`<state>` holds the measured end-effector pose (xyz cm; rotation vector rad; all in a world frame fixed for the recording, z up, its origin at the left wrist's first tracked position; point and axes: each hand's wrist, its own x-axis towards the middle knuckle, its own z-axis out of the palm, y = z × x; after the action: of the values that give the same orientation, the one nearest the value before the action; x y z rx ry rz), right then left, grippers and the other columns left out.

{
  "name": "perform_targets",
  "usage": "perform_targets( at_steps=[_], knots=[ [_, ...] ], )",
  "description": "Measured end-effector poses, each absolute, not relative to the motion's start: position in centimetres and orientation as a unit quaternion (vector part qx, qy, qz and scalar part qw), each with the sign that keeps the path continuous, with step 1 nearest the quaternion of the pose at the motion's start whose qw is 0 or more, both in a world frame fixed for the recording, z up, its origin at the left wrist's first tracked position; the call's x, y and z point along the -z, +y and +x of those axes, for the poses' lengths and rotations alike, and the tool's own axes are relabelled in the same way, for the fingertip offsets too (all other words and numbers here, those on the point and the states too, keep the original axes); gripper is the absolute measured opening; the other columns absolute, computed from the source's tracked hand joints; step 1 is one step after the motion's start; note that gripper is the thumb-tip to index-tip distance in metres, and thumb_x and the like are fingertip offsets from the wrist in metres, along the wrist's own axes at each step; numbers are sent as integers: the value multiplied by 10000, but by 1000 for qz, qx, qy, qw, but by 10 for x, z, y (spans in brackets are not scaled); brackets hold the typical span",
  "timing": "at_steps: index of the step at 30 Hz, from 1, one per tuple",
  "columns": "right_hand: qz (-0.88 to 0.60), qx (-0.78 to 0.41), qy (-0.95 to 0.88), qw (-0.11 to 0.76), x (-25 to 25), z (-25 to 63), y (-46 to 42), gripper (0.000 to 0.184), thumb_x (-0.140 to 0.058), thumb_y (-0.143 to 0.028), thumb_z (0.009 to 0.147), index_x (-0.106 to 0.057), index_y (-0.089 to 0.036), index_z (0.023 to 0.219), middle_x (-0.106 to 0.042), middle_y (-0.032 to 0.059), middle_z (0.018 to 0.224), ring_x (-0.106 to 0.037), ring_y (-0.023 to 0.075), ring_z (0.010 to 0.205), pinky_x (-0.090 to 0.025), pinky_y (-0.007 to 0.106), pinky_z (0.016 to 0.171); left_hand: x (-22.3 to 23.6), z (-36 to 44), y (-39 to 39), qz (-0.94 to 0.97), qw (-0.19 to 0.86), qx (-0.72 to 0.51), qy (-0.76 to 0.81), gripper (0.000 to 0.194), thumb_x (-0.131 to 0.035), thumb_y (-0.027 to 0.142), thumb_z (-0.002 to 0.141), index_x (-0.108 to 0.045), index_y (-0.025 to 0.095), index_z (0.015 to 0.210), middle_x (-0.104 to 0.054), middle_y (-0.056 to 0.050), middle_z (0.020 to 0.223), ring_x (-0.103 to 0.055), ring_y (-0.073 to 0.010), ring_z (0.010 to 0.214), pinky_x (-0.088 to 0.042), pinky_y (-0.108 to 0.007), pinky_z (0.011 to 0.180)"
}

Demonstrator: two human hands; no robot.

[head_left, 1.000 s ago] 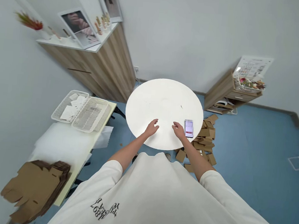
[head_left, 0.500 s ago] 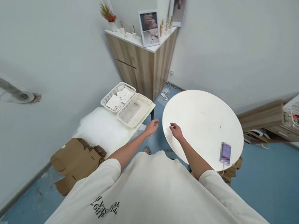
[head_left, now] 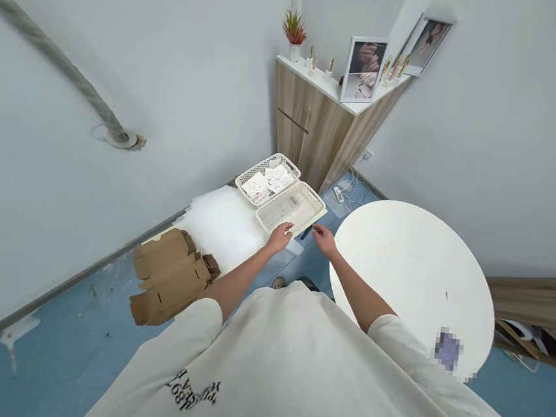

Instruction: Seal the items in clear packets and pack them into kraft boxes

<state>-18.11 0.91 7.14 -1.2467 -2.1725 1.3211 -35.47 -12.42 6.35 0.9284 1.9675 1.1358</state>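
Observation:
My left hand (head_left: 280,237) hovers by the near edge of the front white plastic basket (head_left: 314,220), its fingers bent and parted around nothing. Inside that basket lie clear plastic pieces (head_left: 282,210), too small to make out. Against its far side stands another white basket (head_left: 245,196) holding several white cards (head_left: 271,180). To the right, my right hand (head_left: 325,240) is held over the gap between the baskets and the round white table (head_left: 410,267). Its fingers are loosely bent and apart, with nothing visible in them.
White foam-like sheets (head_left: 221,229) and flattened brown cardboard boxes (head_left: 173,277) lie on the left. A wooden cabinet (head_left: 324,134) stands in the corner, with picture frames (head_left: 364,69) and a potted plant (head_left: 295,33) on top. A power strip (head_left: 339,195) with cables lies on the floor.
My view has turned left, so the baskets, cabinet and table sit further right in the picture. Both hands are now nearer the front basket and still hold nothing visible.

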Motion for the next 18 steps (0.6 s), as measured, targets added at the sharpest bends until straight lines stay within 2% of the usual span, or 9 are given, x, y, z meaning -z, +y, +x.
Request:
perform_targets(
  at_steps=[7, 13, 16, 18],
  knots=[
    [-395, -369, -832, 121, -74, -210, 45, 376, -482, -317, 933, -682, -208, 1232, -697, 90, 1251, -660, 240, 1069, -511, 390, 960, -67, -365, -104, 382, 302, -403, 775, 410, -512, 95, 882, -633, 191, 1261, -634, -92, 1331, -606, -216, 1231, -455, -381, 1110],
    [-367, -255, -893, 57, -79, -257, 90, 352, -487, -284, 947, -698, -211, 1219, -691, 106, 1229, -562, 305, 1161, -388, 461, 1021, -87, -386, -56, 435, 253, -323, 801, 436, -488, 58, 858, -597, 200, 1256, -595, -102, 1382, -513, -264, 1338, -403, -445, 1144],
    [-360, -210, -908, 32, -78, -279, 106, 341, -469, -289, 969, -727, -197, 1172, -661, 153, 1209, -513, 333, 1170, -341, 490, 1018, -92, -396, -28, 435, 243, -270, 823, 468, -468, 14, 818, -565, 203, 1235, -640, -110, 1274, -536, -284, 1290, -433, -475, 1083],
    [-353, -186, -916, 41, -75, -291, 114, 339, -492, -312, 968, -720, -190, 1186, -594, 177, 1318, -446, 361, 1239, -302, 531, 1041, -91, -401, -13, 444, 233, -243, 830, 489, -463, 6, 806, -536, 199, 1250, -627, -122, 1278, -510, -290, 1316, -421, -478, 1077]
  ],
)
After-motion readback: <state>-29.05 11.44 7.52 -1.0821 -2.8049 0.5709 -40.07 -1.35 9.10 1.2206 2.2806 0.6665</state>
